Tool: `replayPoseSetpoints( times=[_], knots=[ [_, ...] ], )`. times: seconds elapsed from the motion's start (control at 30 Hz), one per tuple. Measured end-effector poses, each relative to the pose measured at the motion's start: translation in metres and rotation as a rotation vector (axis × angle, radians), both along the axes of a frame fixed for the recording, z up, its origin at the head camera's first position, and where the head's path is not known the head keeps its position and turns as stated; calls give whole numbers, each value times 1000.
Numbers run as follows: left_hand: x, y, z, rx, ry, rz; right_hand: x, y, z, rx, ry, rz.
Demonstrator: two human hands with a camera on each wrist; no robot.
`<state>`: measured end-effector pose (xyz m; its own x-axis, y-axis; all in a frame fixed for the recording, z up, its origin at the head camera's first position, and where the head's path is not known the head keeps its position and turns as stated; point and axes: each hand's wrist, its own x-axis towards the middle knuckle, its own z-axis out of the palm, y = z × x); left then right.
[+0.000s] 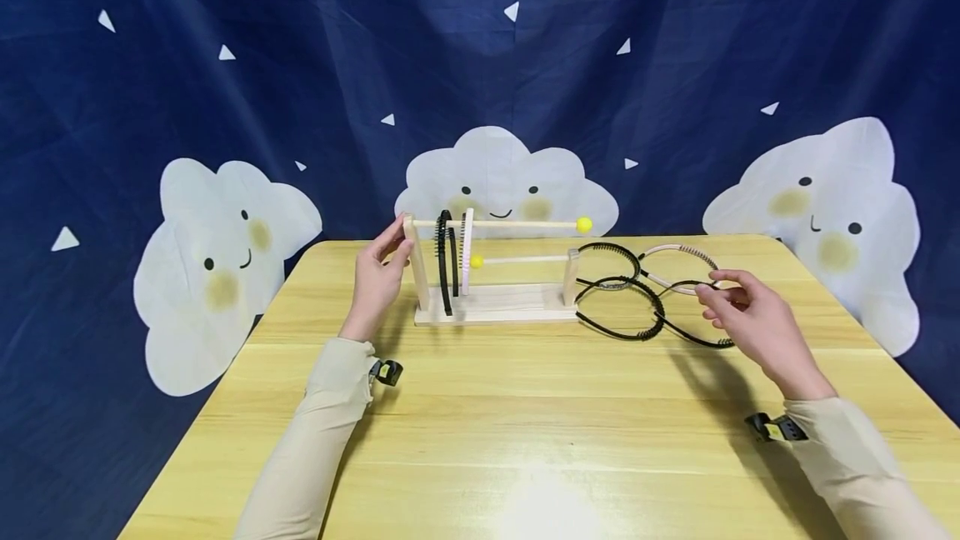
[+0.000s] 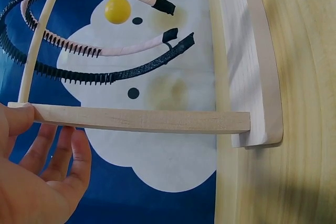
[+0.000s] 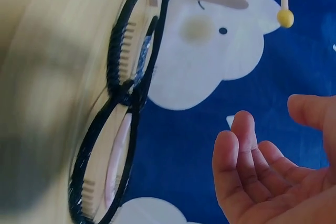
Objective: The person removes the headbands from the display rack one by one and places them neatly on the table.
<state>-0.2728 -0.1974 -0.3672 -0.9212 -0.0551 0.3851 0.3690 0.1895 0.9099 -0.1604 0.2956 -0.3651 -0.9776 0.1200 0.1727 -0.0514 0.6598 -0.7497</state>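
A wooden headband stand point(image 1: 495, 317) with two rods tipped by yellow balls stands at the table's far side. My left hand point(image 1: 378, 277) holds the top of its taller post point(image 2: 142, 118), thumb on one side and fingers on the other. From the upper rod hang black headbands point(image 1: 444, 273) and a pink headband point(image 1: 467, 252), all toothed. My right hand point(image 1: 757, 327) holds nothing, its fingers loosely bent over the table's right part. Below and beside it lie several black headbands point(image 3: 76, 182) and a pink-and-black headband point(image 1: 675, 247), overlapping one another.
The light wooden table point(image 1: 465, 423) extends toward me. Behind it hangs a dark blue curtain point(image 1: 450, 40) printed with white clouds and small triangles. The stand's shorter post point(image 1: 572, 277) is close to the black headbands on the table.
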Motion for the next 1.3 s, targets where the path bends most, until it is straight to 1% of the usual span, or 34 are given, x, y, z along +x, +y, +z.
replayPoseSetpoints(
  times=[0.13, 0.3, 0.5, 0.6, 0.7, 0.9, 1.07, 1.13, 1.3],
  knots=[
    [0, 0, 2, 3, -26, 1, -3, -13, 5, 23, 12, 29],
    [0, 0, 2, 13, -22, -2, -8, -30, 12, 20, 30, 59],
    [0, -2, -2, 1, 42, 9, -17, -52, 18, -20, 85, 91],
    [0, -2, -2, -7, 61, 15, -21, -63, 21, -51, 101, 110],
    [1, -2, -2, -11, 65, 16, -25, -74, 24, -80, 108, 137],
    [2, -1, -2, -15, 53, 15, -31, -99, 32, -94, 132, 176],
    [1, -1, -2, -4, 36, -2, -38, -121, 39, -151, 166, 217],
    [2, 0, 1, -7, 30, -7, -42, -129, 41, -167, 177, 227],
    [18, 7, 19, -29, 20, -4, -52, -149, 47, -204, 203, 257]
  ],
)
